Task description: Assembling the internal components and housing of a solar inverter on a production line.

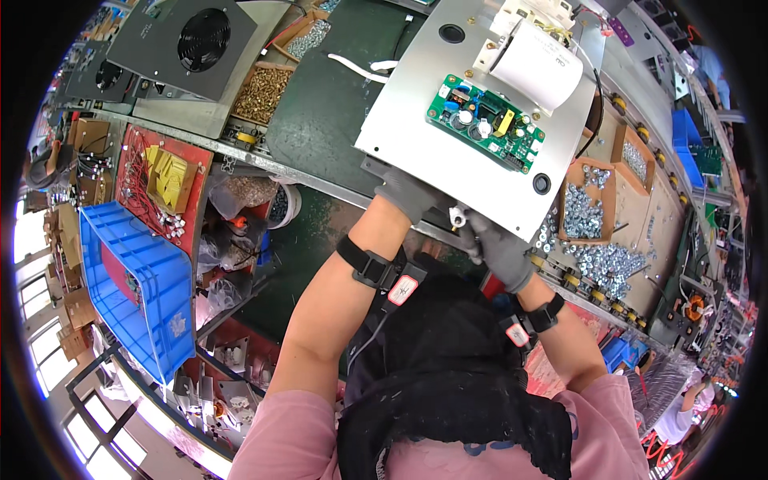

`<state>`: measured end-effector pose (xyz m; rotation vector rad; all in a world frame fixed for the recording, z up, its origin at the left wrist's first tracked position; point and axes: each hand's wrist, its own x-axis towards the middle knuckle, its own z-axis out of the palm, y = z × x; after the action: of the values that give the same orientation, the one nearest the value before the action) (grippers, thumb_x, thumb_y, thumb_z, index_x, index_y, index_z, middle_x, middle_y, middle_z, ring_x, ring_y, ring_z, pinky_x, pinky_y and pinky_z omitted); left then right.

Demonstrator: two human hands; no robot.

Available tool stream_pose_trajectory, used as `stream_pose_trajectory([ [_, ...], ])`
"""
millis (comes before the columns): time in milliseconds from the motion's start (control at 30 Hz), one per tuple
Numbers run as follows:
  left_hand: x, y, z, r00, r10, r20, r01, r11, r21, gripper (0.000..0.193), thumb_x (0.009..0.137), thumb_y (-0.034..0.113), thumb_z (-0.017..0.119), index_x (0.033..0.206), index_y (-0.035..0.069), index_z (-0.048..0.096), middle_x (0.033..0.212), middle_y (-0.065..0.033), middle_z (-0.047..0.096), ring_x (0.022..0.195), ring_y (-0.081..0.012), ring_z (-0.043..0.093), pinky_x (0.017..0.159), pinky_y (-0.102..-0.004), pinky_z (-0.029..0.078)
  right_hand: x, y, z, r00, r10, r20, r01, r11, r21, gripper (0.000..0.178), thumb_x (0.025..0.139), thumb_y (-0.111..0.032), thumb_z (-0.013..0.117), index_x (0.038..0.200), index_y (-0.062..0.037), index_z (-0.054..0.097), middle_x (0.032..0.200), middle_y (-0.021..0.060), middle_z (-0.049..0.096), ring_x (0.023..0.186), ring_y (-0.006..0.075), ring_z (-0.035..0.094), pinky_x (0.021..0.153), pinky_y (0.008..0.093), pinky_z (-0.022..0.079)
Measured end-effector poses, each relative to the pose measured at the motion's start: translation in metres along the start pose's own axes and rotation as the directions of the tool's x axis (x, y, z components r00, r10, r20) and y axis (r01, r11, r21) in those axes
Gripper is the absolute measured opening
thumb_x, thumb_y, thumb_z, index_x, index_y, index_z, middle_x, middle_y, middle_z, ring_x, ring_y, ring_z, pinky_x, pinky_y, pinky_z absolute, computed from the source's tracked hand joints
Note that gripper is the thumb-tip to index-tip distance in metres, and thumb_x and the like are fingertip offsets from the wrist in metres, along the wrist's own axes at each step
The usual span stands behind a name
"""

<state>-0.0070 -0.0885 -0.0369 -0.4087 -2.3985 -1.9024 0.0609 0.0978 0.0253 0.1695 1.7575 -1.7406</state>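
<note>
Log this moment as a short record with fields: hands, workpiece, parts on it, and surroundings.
left hand: left hand, grey glove, at the near edge of the metal panel
right hand: right hand, grey glove, at the same edge, by a small white part; grip unclear
workpiece: silver metal panel, lying on the dark green belt
parts on it: green circuit board; white paper roll
surroundings: blue crate at left; cardboard trays of silver nuts at right; tray of brass screws

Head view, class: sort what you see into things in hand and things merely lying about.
In hand: metal panel, green circuit board, left hand, right hand.
Lying about: blue crate, black fan panel, boxes of nuts, box of brass screws.
</note>
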Motion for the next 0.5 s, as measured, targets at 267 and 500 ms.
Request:
stream_pose_trajectory([
  [267, -0.002, 0.003, 0.003, 0.978, 0.018, 0.208, -0.08, 0.953, 0.293, 0.049, 0.086, 0.026, 0.058, 0.132, 0.01, 0.051, 0.134, -0.0105, 0.051, 0.124, -0.0275, 0.047, 0.101, -0.039, 0.04, 0.006, -0.029, 0.015, 0.907, -0.412, 0.091, 0.255, 0.364, -0.896, 0.037, 0.091, -0.032, 0.056, 0.113, -0.003, 0.061, 0.107, 0.0189, 0.063, 0.099, 0.0344, 0.059, 0.088, 0.043, 0.044],
  [500, -0.005, 0.007, -0.006, 0.941, -0.027, 0.337, -0.165, 0.834, 0.527, 0.046, 0.089, 0.025, 0.054, 0.132, 0.01, 0.05, 0.136, -0.0105, 0.05, 0.124, -0.027, 0.048, 0.099, -0.0396, 0.043, 0.002, 0.031, -0.07, 0.822, -0.552, 0.143, 0.237, 0.102, -0.966, 0.031, 0.087, -0.026, 0.06, 0.108, -0.0029, 0.063, 0.098, 0.017, 0.064, 0.09, 0.0331, 0.061, 0.081, 0.0406, 0.048],
])
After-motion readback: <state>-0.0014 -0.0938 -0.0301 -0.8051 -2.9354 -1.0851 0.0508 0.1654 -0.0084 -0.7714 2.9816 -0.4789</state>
